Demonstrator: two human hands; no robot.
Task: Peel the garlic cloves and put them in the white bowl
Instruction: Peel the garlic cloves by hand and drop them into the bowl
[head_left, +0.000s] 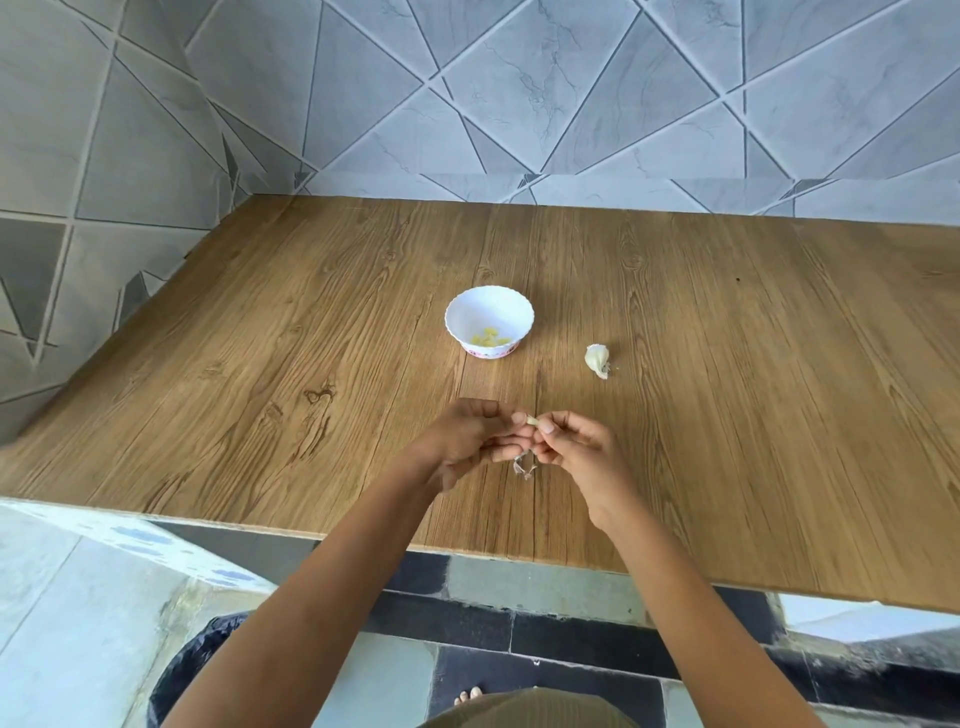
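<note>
A small white bowl (460, 317) with a scalloped rim stands in the middle of the wooden table and holds several peeled yellowish cloves (489, 339). To its right lies a piece of a garlic bulb (597, 359) in its white skin. Nearer me, my left hand (465, 441) and my right hand (576, 447) meet above the table, and both pinch one small garlic clove (532, 420) between thumb and fingertips. Loose papery skin (523, 466) lies or hangs just below the hands; I cannot tell which.
The wooden table (260, 364) runs to a tiled wall at the back and left. Its front edge crosses below my forearms, with floor tiles and a bare foot (468, 693) beneath.
</note>
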